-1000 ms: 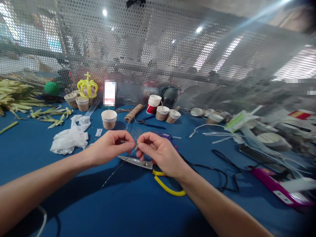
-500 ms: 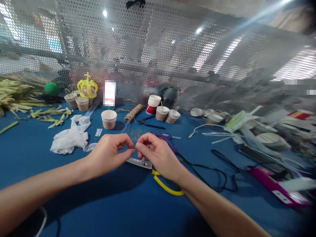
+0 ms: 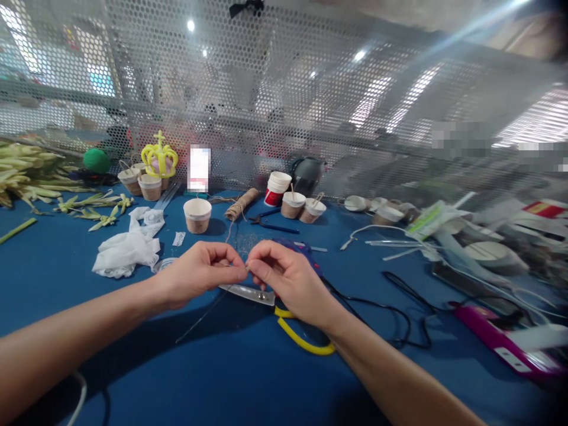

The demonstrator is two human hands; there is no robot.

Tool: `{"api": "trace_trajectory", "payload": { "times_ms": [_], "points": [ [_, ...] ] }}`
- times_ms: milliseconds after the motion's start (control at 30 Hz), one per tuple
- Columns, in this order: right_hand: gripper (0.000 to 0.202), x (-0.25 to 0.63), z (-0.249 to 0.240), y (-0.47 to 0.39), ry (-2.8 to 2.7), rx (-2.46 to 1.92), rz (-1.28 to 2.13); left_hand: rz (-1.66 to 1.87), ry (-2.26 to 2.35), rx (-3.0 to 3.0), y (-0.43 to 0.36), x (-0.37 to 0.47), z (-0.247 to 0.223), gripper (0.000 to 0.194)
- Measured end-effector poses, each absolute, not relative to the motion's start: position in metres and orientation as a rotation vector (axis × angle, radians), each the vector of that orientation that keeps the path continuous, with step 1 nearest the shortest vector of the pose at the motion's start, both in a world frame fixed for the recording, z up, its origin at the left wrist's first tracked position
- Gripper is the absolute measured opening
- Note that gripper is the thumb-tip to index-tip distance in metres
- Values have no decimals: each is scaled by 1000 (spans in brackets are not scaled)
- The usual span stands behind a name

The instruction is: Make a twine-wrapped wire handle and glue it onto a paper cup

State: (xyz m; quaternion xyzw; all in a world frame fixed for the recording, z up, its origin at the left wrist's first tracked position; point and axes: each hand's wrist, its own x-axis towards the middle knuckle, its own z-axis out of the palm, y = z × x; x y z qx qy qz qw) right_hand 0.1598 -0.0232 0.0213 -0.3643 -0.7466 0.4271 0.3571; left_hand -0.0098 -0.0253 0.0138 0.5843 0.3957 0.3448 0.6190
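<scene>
Over the middle of the blue table, my left hand and my right hand meet fingertip to fingertip, both pinching thin twine. This strand runs down from a roll of twine behind the hands. A loose thin tail hangs out below my left hand towards the front left. The bit between my fingertips is too small to make out. Beneath the hands lie scissors with yellow handles, blades pointing left. A blue glue gun sits partly hidden behind my right hand.
A paper cup stands left of the twine roll, pliers to its right. White crumpled cloth lies at left. More cups and a yellow crown line the mesh wall. At right are black cables and a purple power strip.
The tail of twine now sticks out below my left hand, where it did not show before. Both hands have stayed together, with my left fingers shifted slightly right.
</scene>
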Motion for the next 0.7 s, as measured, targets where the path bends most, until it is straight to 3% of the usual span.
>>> {"api": "trace_trajectory", "payload": {
  "times_ms": [700],
  "points": [
    [19, 161, 23, -23, -2100, -1112, 818, 861, 1077, 1681, -32, -8, 18, 17]
  ]
}}
